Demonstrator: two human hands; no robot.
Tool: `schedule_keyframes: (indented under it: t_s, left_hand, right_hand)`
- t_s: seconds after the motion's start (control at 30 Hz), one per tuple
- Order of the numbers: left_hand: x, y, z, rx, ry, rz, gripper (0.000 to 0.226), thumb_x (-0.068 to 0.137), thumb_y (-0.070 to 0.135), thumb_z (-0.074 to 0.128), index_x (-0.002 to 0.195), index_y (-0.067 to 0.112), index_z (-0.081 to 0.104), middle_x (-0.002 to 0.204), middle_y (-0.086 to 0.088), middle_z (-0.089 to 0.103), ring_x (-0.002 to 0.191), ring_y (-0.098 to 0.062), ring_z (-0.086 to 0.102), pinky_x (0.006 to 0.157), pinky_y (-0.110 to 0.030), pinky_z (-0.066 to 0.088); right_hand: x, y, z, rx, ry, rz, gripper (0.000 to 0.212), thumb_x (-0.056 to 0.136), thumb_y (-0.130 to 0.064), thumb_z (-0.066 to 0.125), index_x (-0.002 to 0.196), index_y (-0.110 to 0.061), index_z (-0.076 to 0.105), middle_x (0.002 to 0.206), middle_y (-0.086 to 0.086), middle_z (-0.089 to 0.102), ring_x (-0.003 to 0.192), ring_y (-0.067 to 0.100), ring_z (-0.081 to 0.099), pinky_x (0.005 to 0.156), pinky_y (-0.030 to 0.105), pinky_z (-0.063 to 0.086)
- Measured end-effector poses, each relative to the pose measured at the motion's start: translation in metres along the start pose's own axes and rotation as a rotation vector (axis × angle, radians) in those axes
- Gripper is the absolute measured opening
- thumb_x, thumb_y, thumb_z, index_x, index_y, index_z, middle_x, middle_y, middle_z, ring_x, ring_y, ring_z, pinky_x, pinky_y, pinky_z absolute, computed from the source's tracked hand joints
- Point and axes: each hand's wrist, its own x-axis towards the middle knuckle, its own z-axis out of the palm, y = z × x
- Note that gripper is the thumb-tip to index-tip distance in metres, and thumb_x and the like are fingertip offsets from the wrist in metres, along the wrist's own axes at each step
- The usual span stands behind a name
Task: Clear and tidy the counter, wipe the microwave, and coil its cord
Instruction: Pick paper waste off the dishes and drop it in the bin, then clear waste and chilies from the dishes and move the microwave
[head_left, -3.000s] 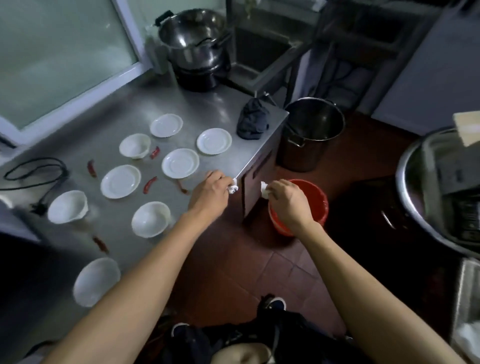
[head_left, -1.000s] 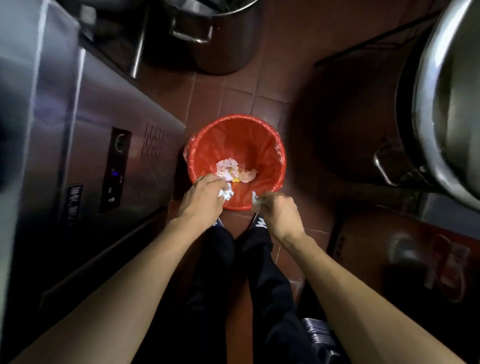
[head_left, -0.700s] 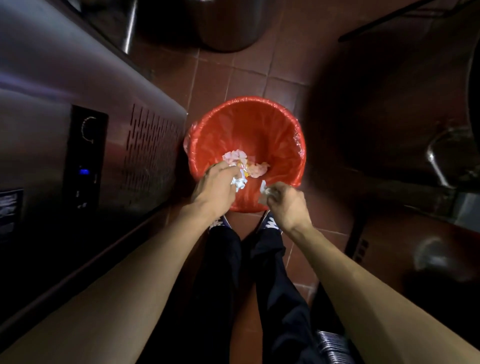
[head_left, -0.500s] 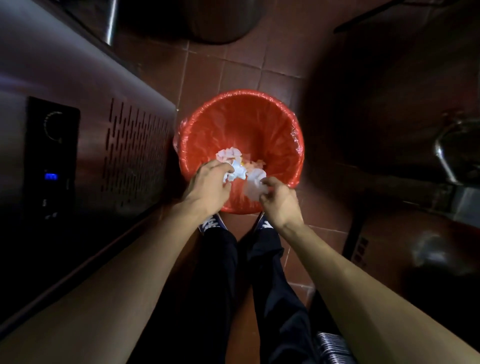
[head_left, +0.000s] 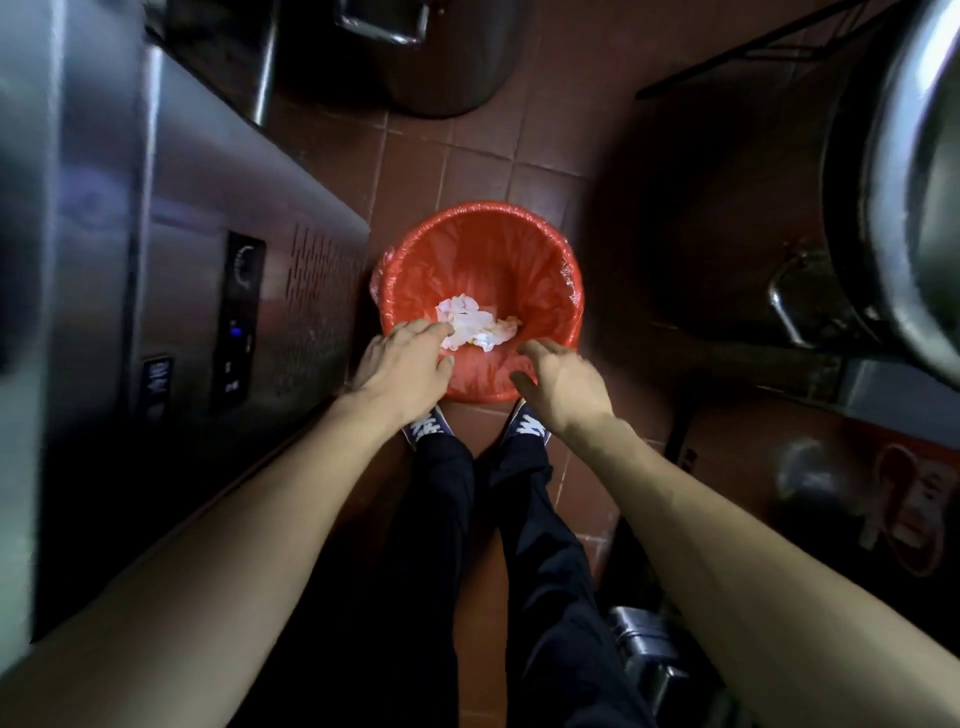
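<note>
Both wads of tissue have dropped from the fingers since half a second ago and now lie with the crumpled paper (head_left: 475, 327) in the bottom of the red bin (head_left: 480, 296). Left hand (head_left: 402, 364) hovers over the near rim, fingers loosely spread and holding nothing; right hand (head_left: 563, 382) is likewise relaxed and empty beside it. Bin stands on the tiled floor (head_left: 467, 171), just beside the steel counter (head_left: 208, 291) front and touching the shoes (head_left: 428, 427). Risk, as I judge it: straightening up could kick the bin over and spill it, and the dishes, microwave and cord remain untouched out of view
</note>
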Motion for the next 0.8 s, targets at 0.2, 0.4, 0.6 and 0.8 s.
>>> schedule_keyframes:
  t_s: [0.2, 0.4, 0.6, 0.8]
  left_hand:
    - [-0.050, 0.015, -0.052, 0.131, 0.063, 0.127, 0.046, 0.098, 0.032, 0.046, 0.143, 0.023, 0.046, 0.144, 0.001, 0.049, 0.134, -0.022, 0.040, 0.108, -0.044, 0.033]
    - [-0.108, 0.030, -0.105, 0.094, 0.146, 0.167, 0.048, 0.098, 0.034, 0.048, 0.144, 0.022, 0.044, 0.148, 0.001, 0.046, 0.139, -0.021, 0.036, 0.112, -0.047, 0.030]
    - [-0.166, 0.046, -0.131, 0.045, 0.239, 0.118, 0.051, 0.099, 0.036, 0.049, 0.147, 0.022, 0.042, 0.151, 0.002, 0.044, 0.141, -0.019, 0.035, 0.113, -0.048, 0.031]
    - [-0.203, 0.056, -0.140, -0.033, 0.306, -0.004, 0.053, 0.097, 0.039, 0.052, 0.146, 0.022, 0.041, 0.149, 0.002, 0.046, 0.139, -0.020, 0.037, 0.114, -0.049, 0.033]
  right_hand:
    - [-0.047, -0.044, -0.057, -0.127, 0.039, -0.077, 0.043, 0.094, -0.031, 0.054, 0.135, -0.020, 0.052, 0.139, 0.006, 0.055, 0.120, 0.033, 0.055, 0.094, 0.044, 0.044]
    - [-0.103, -0.077, -0.116, -0.162, 0.141, -0.106, 0.041, 0.093, -0.032, 0.057, 0.132, -0.018, 0.055, 0.134, 0.003, 0.058, 0.114, 0.034, 0.057, 0.090, 0.047, 0.047]
    - [-0.145, -0.101, -0.148, -0.121, 0.238, -0.198, 0.035, 0.092, -0.033, 0.059, 0.122, -0.017, 0.060, 0.121, 0.002, 0.063, 0.103, 0.033, 0.062, 0.079, 0.043, 0.054]
    - [-0.158, -0.115, -0.178, -0.215, 0.268, -0.371, 0.034, 0.089, -0.034, 0.061, 0.119, -0.018, 0.061, 0.120, 0.001, 0.066, 0.101, 0.031, 0.065, 0.078, 0.040, 0.053]
